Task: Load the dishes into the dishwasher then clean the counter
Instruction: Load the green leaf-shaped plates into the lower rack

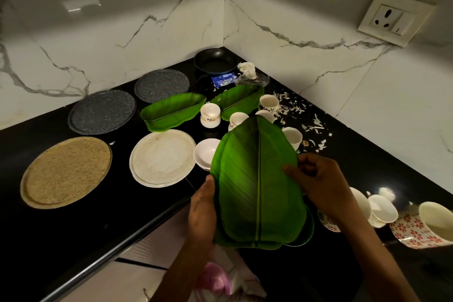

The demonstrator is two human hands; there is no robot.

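I hold a stack of green banana-leaf plates [255, 184] above the front edge of the black counter [122, 223]. My left hand [202, 213] grips the stack's left rim. My right hand [318, 181] pinches its right rim, thumb on top. Two more green leaf-shaped dishes [171, 111] [235, 103] lie further back. A tan round plate [65, 171], a white round plate [163, 157] and two dark speckled plates [101, 111] [161, 86] lie on the left. Small white cups [209, 115] [268, 104] and a white bowl [206, 153] stand near the middle.
A black pan [215, 60], a blue packet [224, 80] and crumpled wrapping sit in the corner. White scraps [316, 125] litter the counter by the right wall. Patterned mugs and bowls [421, 225] lie at the right. A wall socket [396, 18] is upper right. Something pink [215, 279] shows below the counter.
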